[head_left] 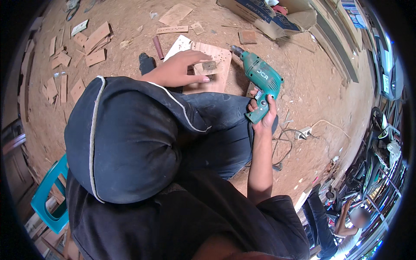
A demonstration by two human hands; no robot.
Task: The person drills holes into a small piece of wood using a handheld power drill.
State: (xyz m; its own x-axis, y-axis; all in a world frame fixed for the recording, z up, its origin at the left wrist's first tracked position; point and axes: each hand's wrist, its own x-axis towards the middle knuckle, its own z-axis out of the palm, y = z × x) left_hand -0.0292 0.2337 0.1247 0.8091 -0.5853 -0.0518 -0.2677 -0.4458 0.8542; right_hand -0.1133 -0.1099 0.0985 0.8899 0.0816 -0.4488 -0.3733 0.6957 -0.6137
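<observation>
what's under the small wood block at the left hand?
A flat board with small dark dots. The patch covered by the small wood block and left hand is hidden.

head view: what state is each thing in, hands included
left hand: closed on the small wooden block
right hand: closed around the drill's handle
corded electric drill: held; running or not, cannot tell
small wooden block: held, holed
wooden board: lying flat, dotted with holes
cardboard box: open, things inside
wood offcuts: scattered loose
</observation>
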